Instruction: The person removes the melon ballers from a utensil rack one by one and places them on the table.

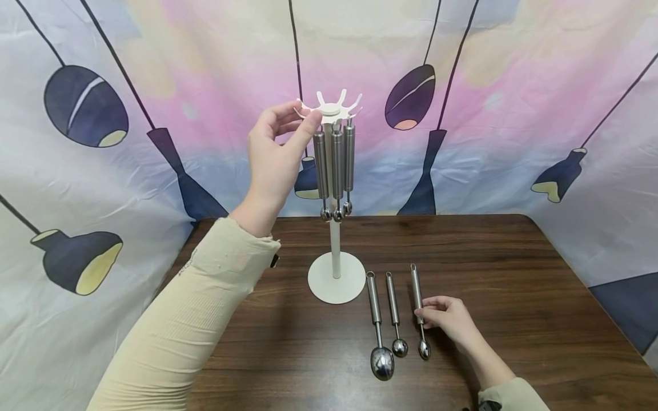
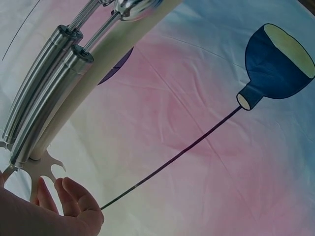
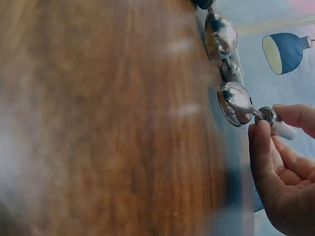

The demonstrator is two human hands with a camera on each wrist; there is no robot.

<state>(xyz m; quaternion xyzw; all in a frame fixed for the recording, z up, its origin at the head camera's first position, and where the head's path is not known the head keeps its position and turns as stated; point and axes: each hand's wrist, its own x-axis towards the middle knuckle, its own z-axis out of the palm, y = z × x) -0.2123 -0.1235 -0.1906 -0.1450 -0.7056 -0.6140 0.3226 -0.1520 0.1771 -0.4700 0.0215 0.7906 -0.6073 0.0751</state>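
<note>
At the top of a white rotating-style stand [image 1: 330, 108], my left hand [image 1: 277, 148] pinches the hooked rim between thumb and fingers. Several hooks fan out around the rim. Three steel melon ballers [image 1: 336, 165] hang from it, heads down; the left wrist view shows their handles [image 2: 49, 105] close to my fingers. Down on the table, my right hand [image 1: 452, 319] pinches the lower handle of a melon baller [image 1: 417, 285] with a small oval head. To its left lie a small round melon baller [image 1: 399, 347] and a larger oval scoop [image 1: 382, 364], heads toward me.
The stand's round white base [image 1: 336, 291] rests on the dark wooden table [image 1: 514, 274], just left of the loose tools. Behind the table hangs a pastel cloth [image 1: 231, 68] printed with dark lamps, and it also covers both sides.
</note>
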